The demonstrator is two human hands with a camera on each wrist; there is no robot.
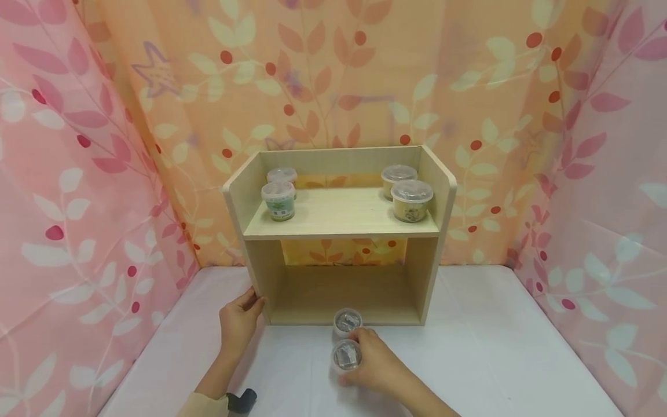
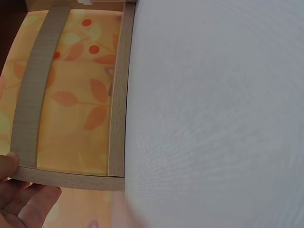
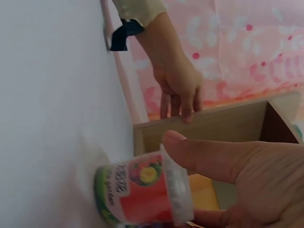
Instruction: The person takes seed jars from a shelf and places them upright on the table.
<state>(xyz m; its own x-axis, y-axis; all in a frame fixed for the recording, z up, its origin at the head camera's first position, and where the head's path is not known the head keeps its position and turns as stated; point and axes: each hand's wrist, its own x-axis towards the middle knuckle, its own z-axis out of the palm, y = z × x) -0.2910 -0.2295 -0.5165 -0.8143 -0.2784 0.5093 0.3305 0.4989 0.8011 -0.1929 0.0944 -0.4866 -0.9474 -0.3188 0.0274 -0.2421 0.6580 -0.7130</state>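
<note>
My left hand (image 1: 241, 321) grips the left side panel of a pale wooden two-tier shelf (image 1: 344, 214). In the left wrist view, its thumb (image 2: 9, 164) lies on one face of the panel and the fingers on the other. My right hand (image 1: 377, 362) pinches a small lidded plastic cup (image 1: 346, 356) by its lid rim, thumb and fingers on opposite sides. That cup (image 3: 145, 187) shows a red label with flowers in the right wrist view. A similar lidded cup (image 1: 348, 321) stands just beyond it, at the shelf's lower front edge.
On the upper tier, cups with green labels (image 1: 281, 202) stand at the left, and two wider lidded tubs (image 1: 411, 202) at the right. The shelf stands on a white-covered table (image 1: 484, 341). Flowered curtains (image 1: 333, 69) close off the back and both sides.
</note>
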